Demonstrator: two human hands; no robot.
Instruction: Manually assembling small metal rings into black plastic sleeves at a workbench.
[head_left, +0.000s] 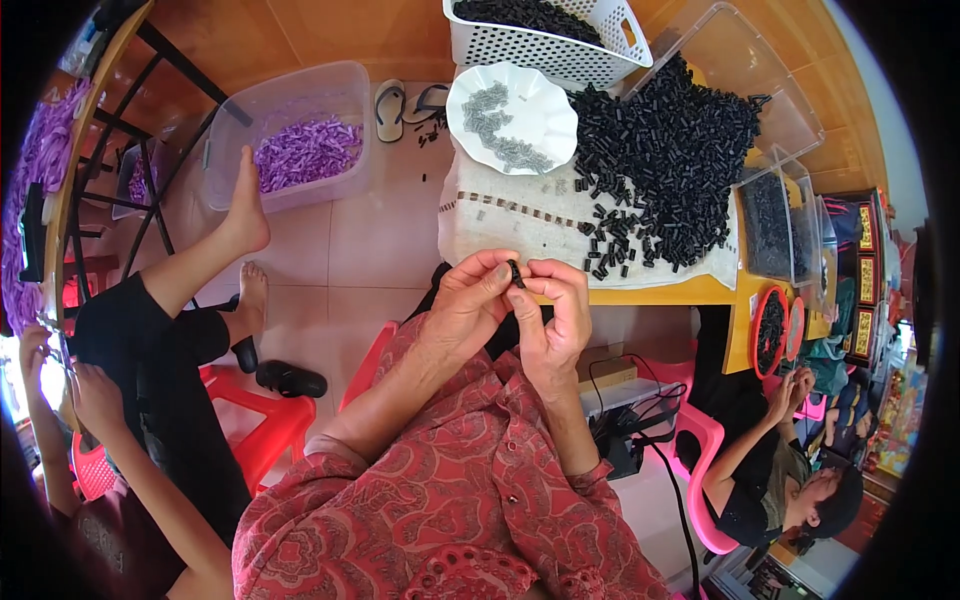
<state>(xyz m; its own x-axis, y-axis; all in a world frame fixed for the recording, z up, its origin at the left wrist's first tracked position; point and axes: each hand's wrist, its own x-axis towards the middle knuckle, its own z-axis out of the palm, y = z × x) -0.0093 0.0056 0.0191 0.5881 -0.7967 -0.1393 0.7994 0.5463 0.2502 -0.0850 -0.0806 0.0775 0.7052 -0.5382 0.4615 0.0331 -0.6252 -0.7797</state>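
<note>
In front of my body, at the table's near edge, both my hands meet over one small black piece [516,273]. My left hand [466,308] pinches it between thumb and forefinger. From the other side my right hand [556,322] grips it with thumb and fingertips. Its exact shape is partly covered by the fingers. Just beyond lies a pale cloth [500,228], bearing a striped band. A white scalloped plate [548,122] on it holds many small clear-grey pieces. To the right spreads a large heap of short black tube-like pieces [680,160], with loose ones toward my right hand.
A white perforated basket [490,45] of black pieces stands behind the plate. Clear plastic boxes [780,225] and a red round tray [770,330] sit at right. On the floor is a bin [350,95] of purple pieces. One person [170,330] sits left, another [770,480] right.
</note>
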